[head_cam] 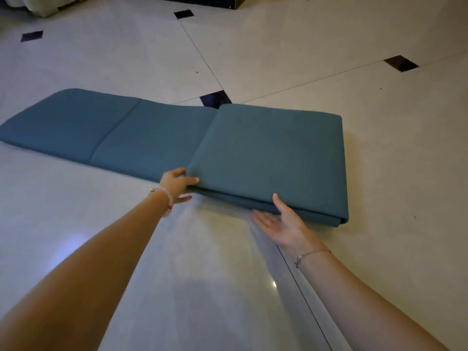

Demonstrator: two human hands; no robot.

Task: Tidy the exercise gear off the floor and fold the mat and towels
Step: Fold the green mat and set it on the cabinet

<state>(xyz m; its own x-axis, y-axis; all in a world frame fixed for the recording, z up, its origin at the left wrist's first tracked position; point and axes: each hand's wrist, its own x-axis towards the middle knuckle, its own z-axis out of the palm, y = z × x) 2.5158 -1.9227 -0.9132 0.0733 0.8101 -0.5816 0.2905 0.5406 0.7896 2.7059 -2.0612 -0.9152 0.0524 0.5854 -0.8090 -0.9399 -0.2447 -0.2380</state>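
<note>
A teal padded mat (266, 153) lies on the pale tiled floor. Its right end is folded over into a thick stack of panels, while two flat panels stretch away to the left. My left hand (177, 183) pinches the near left corner of the folded stack, thumb on top and fingers below. Along the stack's near edge, my right hand (283, 221) lies palm up, its fingers slipped under the stack and its thumb resting on the top panel.
Glossy white floor tiles (228, 287) with small black diamond insets surround the mat. A dark piece of furniture (228, 2) sits at the far top edge, and pale fabric (38, 6) hangs at the top left.
</note>
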